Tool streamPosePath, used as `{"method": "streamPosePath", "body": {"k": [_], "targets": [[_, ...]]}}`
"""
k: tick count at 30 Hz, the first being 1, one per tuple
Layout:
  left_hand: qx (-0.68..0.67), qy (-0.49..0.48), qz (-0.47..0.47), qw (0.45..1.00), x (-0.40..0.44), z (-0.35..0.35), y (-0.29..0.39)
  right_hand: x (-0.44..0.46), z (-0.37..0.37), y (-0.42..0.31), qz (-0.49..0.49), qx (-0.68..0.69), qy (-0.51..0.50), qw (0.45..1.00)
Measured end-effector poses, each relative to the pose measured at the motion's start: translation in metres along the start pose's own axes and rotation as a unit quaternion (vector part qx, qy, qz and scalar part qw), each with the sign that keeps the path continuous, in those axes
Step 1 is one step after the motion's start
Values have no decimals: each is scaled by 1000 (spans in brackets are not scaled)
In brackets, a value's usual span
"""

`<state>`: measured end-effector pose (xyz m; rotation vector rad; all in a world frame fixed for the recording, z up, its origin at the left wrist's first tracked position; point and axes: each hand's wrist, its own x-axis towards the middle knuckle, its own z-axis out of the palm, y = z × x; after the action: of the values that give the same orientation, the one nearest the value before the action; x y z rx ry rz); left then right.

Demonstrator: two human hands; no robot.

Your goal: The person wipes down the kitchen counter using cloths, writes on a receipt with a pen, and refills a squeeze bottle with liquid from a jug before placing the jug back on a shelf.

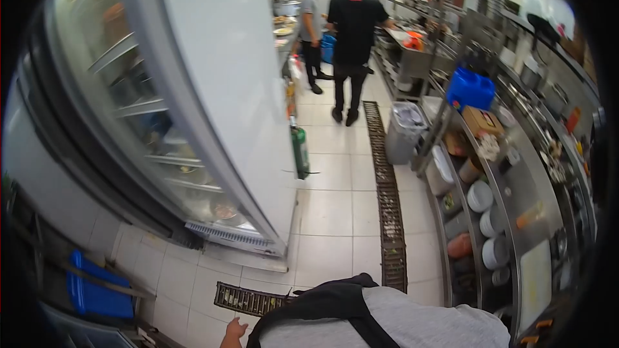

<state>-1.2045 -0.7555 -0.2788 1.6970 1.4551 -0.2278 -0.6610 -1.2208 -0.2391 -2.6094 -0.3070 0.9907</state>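
My left hand (235,331) shows at the bottom edge, left of the black and grey clothing (419,316). Its fingers are slightly bent and apart, and nothing shows in them. Just above it, a dark floor drain grate (248,299) lies in the white tiles. My right hand is out of the frame.
A glass-door fridge (219,90) stands left, a blue container (97,287) at lower left. Steel shelves (509,200) with bowls line the right, near a grey bin (405,132). A person in black (353,26) and others stand at the back. A long grate (387,206) crosses the floor.
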Motion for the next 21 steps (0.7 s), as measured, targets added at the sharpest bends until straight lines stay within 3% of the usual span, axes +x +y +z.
{"method": "streamPosePath", "body": {"k": [3, 6, 9, 12, 17, 18, 21], "targets": [[120, -54, 72, 989, 39, 11, 75, -21, 6, 65, 54, 39, 19, 998], [245, -60, 211, 944, 44, 51, 200, -31, 14, 135, 92, 73, 41, 992], [241, -98, 354, 898, 4, 125, 360, -28, 24, 203, 93, 100, 73, 988], [180, -228, 467, 835, -70, 206, 518, -10, 35, 252, 47, 126, 134, 982], [168, -338, 655, 655, -188, 294, 680, -36, -90, 158, -40, 250, 253, 934], [169, -340, 656, 652, -192, 311, 688, -43, -121, 133, -67, 243, 255, 934], [61, -447, 546, 706, -149, 374, 698, -92, -246, 34, -135, 260, 234, 927]]}}
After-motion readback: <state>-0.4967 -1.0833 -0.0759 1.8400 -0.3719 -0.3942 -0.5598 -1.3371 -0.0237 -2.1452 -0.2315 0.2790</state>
